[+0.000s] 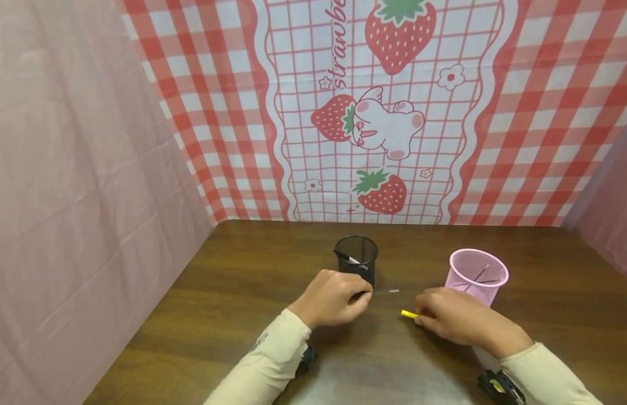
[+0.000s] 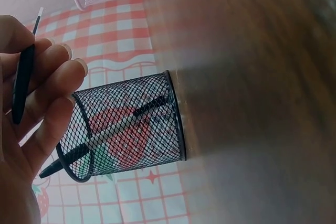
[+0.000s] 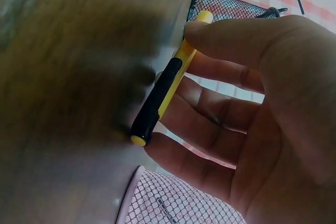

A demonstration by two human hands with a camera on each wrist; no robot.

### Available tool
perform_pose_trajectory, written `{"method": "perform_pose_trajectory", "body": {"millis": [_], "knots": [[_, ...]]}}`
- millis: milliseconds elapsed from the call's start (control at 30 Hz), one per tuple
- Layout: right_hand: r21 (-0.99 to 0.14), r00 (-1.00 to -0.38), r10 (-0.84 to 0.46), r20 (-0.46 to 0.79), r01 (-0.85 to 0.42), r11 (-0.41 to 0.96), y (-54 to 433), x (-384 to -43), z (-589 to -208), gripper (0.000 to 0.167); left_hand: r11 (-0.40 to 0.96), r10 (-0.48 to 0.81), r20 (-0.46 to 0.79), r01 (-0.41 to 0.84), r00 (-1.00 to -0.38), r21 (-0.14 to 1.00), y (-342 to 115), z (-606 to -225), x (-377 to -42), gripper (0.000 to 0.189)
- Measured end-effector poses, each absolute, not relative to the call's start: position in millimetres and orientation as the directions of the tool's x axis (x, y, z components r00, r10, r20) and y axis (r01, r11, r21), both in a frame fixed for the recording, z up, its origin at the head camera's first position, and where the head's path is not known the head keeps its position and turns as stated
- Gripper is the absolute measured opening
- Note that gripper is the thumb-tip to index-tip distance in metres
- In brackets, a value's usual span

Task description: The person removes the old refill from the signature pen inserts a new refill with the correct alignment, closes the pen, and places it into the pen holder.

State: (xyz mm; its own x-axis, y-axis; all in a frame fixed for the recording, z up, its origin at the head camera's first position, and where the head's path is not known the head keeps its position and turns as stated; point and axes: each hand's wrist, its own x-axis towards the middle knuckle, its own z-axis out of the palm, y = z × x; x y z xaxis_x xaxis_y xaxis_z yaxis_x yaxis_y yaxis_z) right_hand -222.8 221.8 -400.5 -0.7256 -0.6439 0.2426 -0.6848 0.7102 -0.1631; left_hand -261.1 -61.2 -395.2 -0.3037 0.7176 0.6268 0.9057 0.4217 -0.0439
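My left hand (image 1: 338, 298) pinches a slim tool with a black handle (image 2: 23, 80) and a thin shaft ending in a pale tip. In the head view its shaft points right, just in front of the black mesh cup (image 1: 370, 275). A black-and-white marker (image 1: 350, 259) leans inside that cup, one end above the rim. My right hand (image 1: 455, 318) holds a short yellow-and-black stick-shaped tool (image 3: 158, 98) between thumb and fingers, low over the table. Its yellow end points left in the head view. Right behind this hand stands the pink mesh cup (image 1: 482, 295), partly hidden by it.
Thin sticks (image 1: 482, 273) lean inside the pink cup. Both cups stand on the brown wooden table (image 1: 232, 304). A strawberry-print checked cloth (image 1: 318, 169) hangs at the table's back edge, with a pink curtain (image 1: 90, 169) along the left side.
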Motion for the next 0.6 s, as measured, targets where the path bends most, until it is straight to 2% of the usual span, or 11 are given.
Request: {"method": "perform_pose_trajectory", "body": {"millis": [300, 600], "knots": [[-0.143, -0.737, -0.632, 0.240, -0.671, 0.728, 223.2, -222.0, -400.6, 0.025, 0.423, 0.724, 0.617, 0.905, -0.307, -0.045, -58.7, -392.5, -259.2, 0.010], [-0.139, -0.721, -0.651, 0.238, -0.688, 0.712, 223.0, -223.0, -400.9, 0.020, 0.430, 0.726, 0.614, 0.901, -0.311, -0.051, -58.4, -393.5, -259.6, 0.011]]}}
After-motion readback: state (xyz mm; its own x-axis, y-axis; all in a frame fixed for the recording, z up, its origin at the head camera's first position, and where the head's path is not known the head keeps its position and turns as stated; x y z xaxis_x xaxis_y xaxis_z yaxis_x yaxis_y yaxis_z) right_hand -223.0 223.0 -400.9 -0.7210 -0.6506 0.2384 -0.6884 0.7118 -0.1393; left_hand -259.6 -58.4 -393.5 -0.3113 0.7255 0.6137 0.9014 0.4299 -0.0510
